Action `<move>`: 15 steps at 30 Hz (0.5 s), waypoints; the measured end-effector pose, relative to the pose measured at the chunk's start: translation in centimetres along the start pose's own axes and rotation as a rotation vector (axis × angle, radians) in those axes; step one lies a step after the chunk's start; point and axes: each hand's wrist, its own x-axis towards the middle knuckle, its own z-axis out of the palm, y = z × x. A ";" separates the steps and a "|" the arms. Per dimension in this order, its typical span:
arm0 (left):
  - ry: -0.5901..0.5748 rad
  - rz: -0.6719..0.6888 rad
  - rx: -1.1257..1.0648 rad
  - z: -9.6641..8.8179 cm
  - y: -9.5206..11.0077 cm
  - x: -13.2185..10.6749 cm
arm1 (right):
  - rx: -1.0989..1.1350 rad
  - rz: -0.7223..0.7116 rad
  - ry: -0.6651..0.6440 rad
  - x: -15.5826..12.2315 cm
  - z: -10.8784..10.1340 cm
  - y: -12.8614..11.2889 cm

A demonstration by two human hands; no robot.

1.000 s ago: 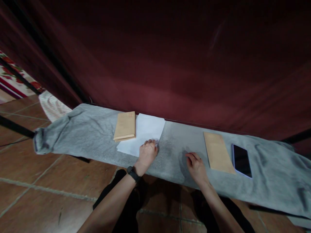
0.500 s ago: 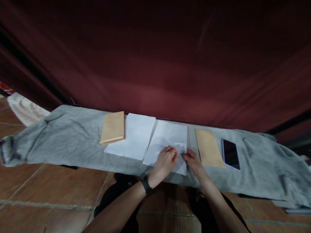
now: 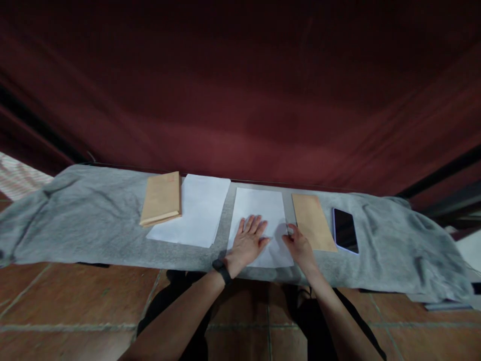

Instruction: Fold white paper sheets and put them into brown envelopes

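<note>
A white sheet of paper (image 3: 259, 200) lies on a grey cloth in front of me. My left hand (image 3: 248, 239), with a dark band at the wrist, rests flat on it, fingers spread. My right hand (image 3: 298, 245) is at the sheet's right edge, its fingers curled towards the thumb. A thin dark line shows by these fingertips, too small to make out. To the right of that hand lies a flat brown envelope (image 3: 313, 220). Left of the sheet is a stack of white paper (image 3: 203, 205), and a pile of brown envelopes (image 3: 162, 195) sits against its left side.
A phone (image 3: 345, 230) with a purple edge lies right of the single envelope. The grey cloth (image 3: 93, 215) covers a long narrow surface. A dark red panel (image 3: 240, 125) rises directly behind it. Below is a tiled floor (image 3: 90, 301).
My left hand has gone from curled fingers to lying flat and spread on the sheet. The sheet now sits straighter and farther from the stack. The view has shifted slightly.
</note>
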 end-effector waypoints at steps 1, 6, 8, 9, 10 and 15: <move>0.003 -0.020 0.011 0.0 0.0 0.1 | -0.024 -0.012 -0.014 -0.1 -0.1 0.1; -0.025 -0.169 0.072 -0.5 -1.9 0.0 | -0.126 -0.086 -0.013 -0.4 -1.0 1.1; -0.032 -0.202 0.091 -0.8 -2.7 -0.5 | -0.173 -0.140 0.039 -0.4 -1.5 1.2; -0.028 -0.211 0.099 -0.9 -3.0 -0.7 | -0.183 -0.174 0.059 -0.4 -1.7 1.2; -0.018 -0.216 0.106 -1.0 -3.1 -1.0 | -0.175 -0.212 0.070 -0.4 -1.8 1.1; 0.009 -0.075 0.058 -1.0 -2.1 -0.9 | 0.055 -0.332 -0.019 -0.5 -0.2 -1.5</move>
